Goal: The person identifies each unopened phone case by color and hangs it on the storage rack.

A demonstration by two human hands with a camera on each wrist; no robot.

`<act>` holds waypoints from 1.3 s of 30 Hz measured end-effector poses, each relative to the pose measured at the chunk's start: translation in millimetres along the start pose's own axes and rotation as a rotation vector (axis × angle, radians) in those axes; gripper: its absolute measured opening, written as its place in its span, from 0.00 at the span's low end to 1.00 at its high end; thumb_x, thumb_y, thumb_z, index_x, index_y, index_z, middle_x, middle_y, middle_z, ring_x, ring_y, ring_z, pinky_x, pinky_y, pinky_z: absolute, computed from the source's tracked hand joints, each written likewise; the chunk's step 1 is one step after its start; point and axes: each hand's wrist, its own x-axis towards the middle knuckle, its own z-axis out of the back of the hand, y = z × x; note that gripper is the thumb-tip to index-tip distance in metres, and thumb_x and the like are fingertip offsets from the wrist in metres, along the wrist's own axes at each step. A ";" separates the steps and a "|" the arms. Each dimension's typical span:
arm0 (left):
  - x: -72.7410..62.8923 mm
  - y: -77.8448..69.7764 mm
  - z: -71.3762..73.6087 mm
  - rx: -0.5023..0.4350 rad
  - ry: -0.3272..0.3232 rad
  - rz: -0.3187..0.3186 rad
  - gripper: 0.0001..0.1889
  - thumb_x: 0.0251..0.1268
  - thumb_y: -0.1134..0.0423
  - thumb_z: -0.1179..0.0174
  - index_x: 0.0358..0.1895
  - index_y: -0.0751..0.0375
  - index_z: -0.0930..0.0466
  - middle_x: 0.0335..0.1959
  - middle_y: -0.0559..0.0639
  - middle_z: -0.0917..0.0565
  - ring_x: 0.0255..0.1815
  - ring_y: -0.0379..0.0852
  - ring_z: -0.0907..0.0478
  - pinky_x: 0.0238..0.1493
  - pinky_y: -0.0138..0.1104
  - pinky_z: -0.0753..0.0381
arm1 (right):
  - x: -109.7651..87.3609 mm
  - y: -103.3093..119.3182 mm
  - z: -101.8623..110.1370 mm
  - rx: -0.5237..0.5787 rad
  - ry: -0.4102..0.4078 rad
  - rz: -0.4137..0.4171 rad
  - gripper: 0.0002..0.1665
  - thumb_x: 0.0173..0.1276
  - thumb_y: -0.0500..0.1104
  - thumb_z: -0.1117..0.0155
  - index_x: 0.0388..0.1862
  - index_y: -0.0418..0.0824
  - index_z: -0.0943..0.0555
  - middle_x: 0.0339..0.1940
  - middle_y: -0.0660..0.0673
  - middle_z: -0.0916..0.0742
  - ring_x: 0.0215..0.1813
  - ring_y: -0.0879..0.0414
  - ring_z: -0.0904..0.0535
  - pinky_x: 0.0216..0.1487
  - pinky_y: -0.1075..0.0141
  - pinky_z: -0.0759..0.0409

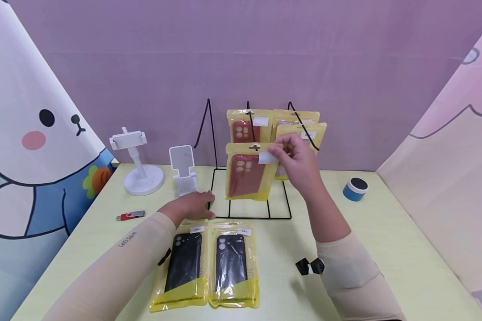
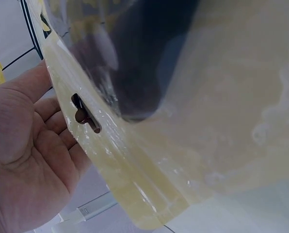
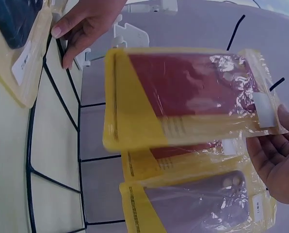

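Note:
My right hand point(image 1: 301, 162) pinches the top right corner of a yellow-edged clear pouch with a red phone case point(image 1: 247, 176). The pouch's hanging slot is at the tip of the middle hook of a black wire display rack point(image 1: 251, 218). In the right wrist view that hook tip stands out at the pouch's top edge. My left hand point(image 1: 190, 206) holds the rack's left base bar, thumb and fingers on either side. Another pouched red case point(image 1: 241, 129) hangs behind on the middle hook. Pouched cases point(image 3: 202, 199) hang on the right hook; the left hook is bare.
Two pouches with black phone cases point(image 1: 184, 263) point(image 1: 230, 263) lie in front of the rack. To the left are a white round-based stand point(image 1: 143, 180), a white folding phone stand point(image 1: 182, 167) and a red USB stick point(image 1: 130, 216). A blue-and-white jar point(image 1: 355, 189) stands right.

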 end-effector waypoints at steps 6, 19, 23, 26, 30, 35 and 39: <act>0.7 0.4 0.1 0.003 0.004 -0.002 0.37 0.69 0.48 0.41 0.75 0.61 0.41 0.79 0.61 0.47 0.78 0.60 0.48 0.78 0.49 0.46 | 3.3 4.1 -1.0 -0.188 0.029 -0.027 0.21 0.67 0.59 0.36 0.44 0.44 0.23 0.33 0.46 0.17 0.37 0.54 0.19 0.33 0.64 0.19; -1.0 -0.4 0.8 -0.015 0.005 0.012 0.38 0.69 0.47 0.41 0.76 0.59 0.42 0.79 0.60 0.48 0.79 0.59 0.49 0.78 0.49 0.46 | 24.4 1.0 -7.0 -0.292 0.021 -0.031 0.24 0.67 0.64 0.38 0.47 0.47 0.26 0.33 0.48 0.19 0.33 0.54 0.23 0.28 0.61 0.24; -0.5 0.5 0.7 -0.012 0.005 0.010 0.38 0.68 0.47 0.41 0.76 0.59 0.42 0.79 0.60 0.47 0.79 0.59 0.49 0.78 0.49 0.46 | 31.9 -0.9 -9.1 -0.323 0.026 -0.037 0.26 0.66 0.66 0.41 0.47 0.47 0.27 0.32 0.47 0.21 0.31 0.52 0.26 0.28 0.61 0.26; -0.7 -0.1 1.1 -0.011 0.007 0.013 0.38 0.68 0.46 0.41 0.76 0.60 0.42 0.79 0.60 0.47 0.79 0.59 0.49 0.78 0.49 0.46 | 38.6 -1.6 -10.0 -0.349 0.030 -0.055 0.29 0.67 0.67 0.41 0.50 0.46 0.26 0.33 0.47 0.21 0.33 0.52 0.26 0.30 0.60 0.27; -1.1 -1.0 1.7 -0.008 0.010 0.020 0.39 0.69 0.46 0.41 0.76 0.59 0.43 0.79 0.59 0.48 0.79 0.58 0.49 0.78 0.49 0.46 | 47.3 -2.9 -10.8 -0.387 0.033 -0.097 0.32 0.66 0.69 0.42 0.54 0.47 0.25 0.36 0.48 0.19 0.37 0.53 0.24 0.34 0.60 0.25; -1.1 -0.7 2.2 -0.007 0.010 0.018 0.39 0.69 0.46 0.41 0.76 0.59 0.43 0.79 0.59 0.48 0.79 0.59 0.49 0.78 0.49 0.46 | 56.2 -5.7 -12.2 -0.423 0.026 -0.126 0.34 0.65 0.71 0.43 0.57 0.47 0.25 0.38 0.49 0.18 0.39 0.54 0.22 0.35 0.60 0.24; -1.2 -0.7 1.9 -0.008 0.012 0.015 0.38 0.69 0.46 0.41 0.76 0.60 0.43 0.79 0.60 0.48 0.79 0.60 0.49 0.78 0.49 0.46 | 61.7 -7.3 -13.0 -0.428 0.018 -0.134 0.35 0.65 0.70 0.43 0.58 0.48 0.26 0.39 0.49 0.19 0.39 0.53 0.23 0.35 0.60 0.25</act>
